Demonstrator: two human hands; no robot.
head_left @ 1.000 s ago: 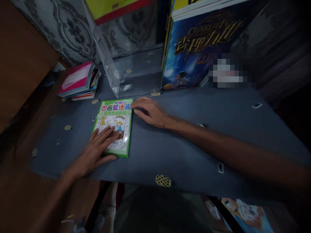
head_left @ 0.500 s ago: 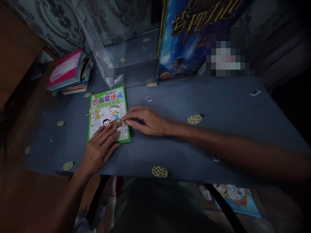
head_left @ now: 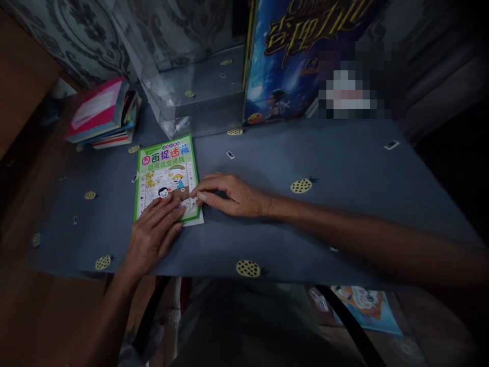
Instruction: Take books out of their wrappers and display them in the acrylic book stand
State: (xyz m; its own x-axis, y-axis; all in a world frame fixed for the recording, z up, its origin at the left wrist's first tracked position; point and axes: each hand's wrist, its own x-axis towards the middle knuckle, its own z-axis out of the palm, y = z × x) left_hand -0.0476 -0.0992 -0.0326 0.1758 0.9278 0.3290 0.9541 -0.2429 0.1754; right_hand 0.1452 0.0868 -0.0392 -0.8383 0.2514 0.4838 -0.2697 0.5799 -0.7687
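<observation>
A green-bordered picture book (head_left: 168, 165) with a cartoon cover lies on the dark blue tablecloth, left of the middle. My left hand (head_left: 153, 232) rests flat over its lower part, fingers stretched out and slightly apart. At the book's right edge, the thumb and index finger of my right hand (head_left: 233, 196) pinch the cover. A strip of white page shows beneath the cover at the lower right corner. The fingertips of my right hand partly hide that edge.
Stacked books (head_left: 101, 112) sit at the back left. Behind the picture book stands a clear plastic box (head_left: 210, 114), beside an upright blue book (head_left: 282, 81). The table's front edge is close to my body. Below the table lies a colourful packet (head_left: 367, 308).
The cover's right edge has lifted a little, and white page now shows under its lower right corner. My right hand stays at that edge; my left hand remains flat. The view has shifted slightly.
</observation>
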